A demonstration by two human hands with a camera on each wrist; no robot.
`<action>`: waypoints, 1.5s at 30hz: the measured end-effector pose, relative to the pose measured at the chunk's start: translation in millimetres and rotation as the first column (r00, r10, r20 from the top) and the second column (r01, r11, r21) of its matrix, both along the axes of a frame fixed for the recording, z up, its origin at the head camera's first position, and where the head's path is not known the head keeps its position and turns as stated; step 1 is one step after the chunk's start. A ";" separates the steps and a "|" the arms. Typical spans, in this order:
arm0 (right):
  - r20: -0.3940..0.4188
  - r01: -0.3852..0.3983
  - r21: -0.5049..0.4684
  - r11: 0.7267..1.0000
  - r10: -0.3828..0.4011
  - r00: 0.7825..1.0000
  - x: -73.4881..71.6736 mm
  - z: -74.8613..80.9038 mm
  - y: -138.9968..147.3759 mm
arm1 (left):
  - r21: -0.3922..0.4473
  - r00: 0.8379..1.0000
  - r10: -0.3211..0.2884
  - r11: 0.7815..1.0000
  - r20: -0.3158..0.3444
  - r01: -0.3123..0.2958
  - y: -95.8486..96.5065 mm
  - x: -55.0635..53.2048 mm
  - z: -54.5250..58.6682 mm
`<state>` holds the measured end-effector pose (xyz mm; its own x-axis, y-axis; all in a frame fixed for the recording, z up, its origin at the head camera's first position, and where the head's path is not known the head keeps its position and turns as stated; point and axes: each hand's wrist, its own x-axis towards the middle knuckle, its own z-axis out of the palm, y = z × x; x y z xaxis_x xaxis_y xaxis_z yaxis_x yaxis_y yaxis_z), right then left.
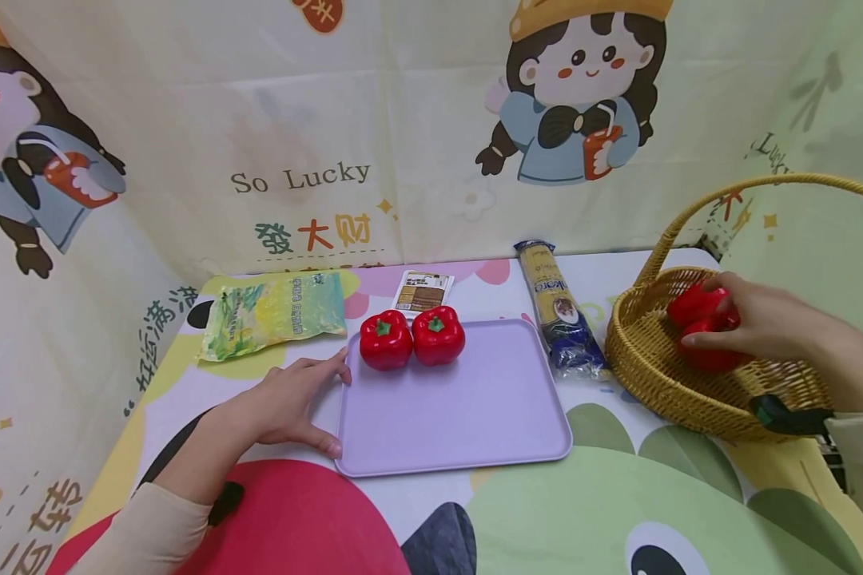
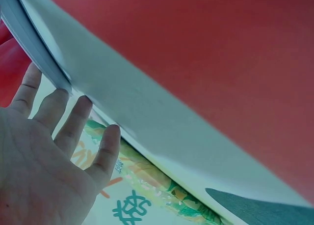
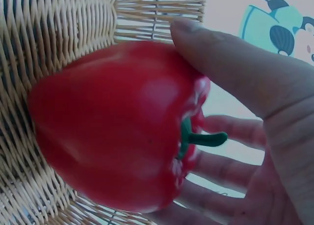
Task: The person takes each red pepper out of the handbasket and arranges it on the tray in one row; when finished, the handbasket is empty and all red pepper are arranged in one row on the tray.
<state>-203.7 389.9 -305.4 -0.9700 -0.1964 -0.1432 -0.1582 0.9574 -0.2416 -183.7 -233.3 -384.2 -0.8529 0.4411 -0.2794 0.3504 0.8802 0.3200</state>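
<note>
My right hand (image 1: 769, 319) is inside the wicker basket (image 1: 643, 387) and grips a red bell pepper (image 3: 117, 126). Its green stem faces my palm, and the thumb and fingers lie around the stem end. Whether all the red under that hand in the head view is one pepper, I cannot tell. At the left edge of the lilac tray (image 1: 453, 423), my left hand (image 1: 288, 403) touches the rim with spread fingers and thumb. Two more red bell peppers, a left one (image 1: 386, 341) and a right one (image 1: 439, 335), sit side by side in the tray's far left corner.
A yellow-green plastic bag (image 1: 276, 314) lies behind my left hand. Behind the tray is a small flat labelled packet (image 1: 423, 291). A long pasta packet (image 1: 557, 303) lies between tray and basket. The basket's tall handle (image 1: 690, 212) arches above it. Printed curtains stand behind and beside the table.
</note>
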 end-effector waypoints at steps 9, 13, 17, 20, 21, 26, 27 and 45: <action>0.048 -0.024 0.019 1.000 0.023 0.999 -0.5 -5.7 -6.6 | -0.013 1.000 0.005 1.000 0.000 -0.005 -0.8 -0.1 0.6; 0.081 -0.066 -0.020 0.998 0.067 0.994 1.2 -6.1 -9.2 | -0.014 1.000 0.001 1.000 -0.004 -0.001 -1.0 1.4 1.5; 0.088 -0.113 -0.030 0.993 0.116 0.989 4.7 -5.1 -9.3 | -0.002 1.000 -0.004 1.000 -0.010 0.004 -1.0 2.3 2.1; 0.073 -0.128 -0.054 0.990 0.132 0.989 5.9 -5.3 -8.5 | 0.001 1.000 -0.005 1.000 -0.011 0.005 -0.9 2.1 2.3; 0.070 -0.127 -0.073 0.989 0.132 0.989 5.5 -6.0 -8.0 | -0.001 1.000 -0.002 1.000 -0.009 0.002 -0.8 1.9 2.0; 0.011 -0.151 -0.150 0.977 0.155 0.988 3.0 -2.3 -11.0 | -0.012 1.000 0.004 1.000 -0.007 -0.004 -1.2 0.7 0.4; 0.000 -0.152 -0.163 0.975 0.155 0.988 2.8 -0.3 -12.5 | -0.012 1.000 0.003 1.000 -0.007 -0.003 -1.3 0.5 0.0; -0.174 -0.191 -0.383 0.904 0.132 0.976 6.5 17.0 -41.1 | -0.001 1.000 -0.001 1.000 0.006 0.001 2.2 0.9 3.3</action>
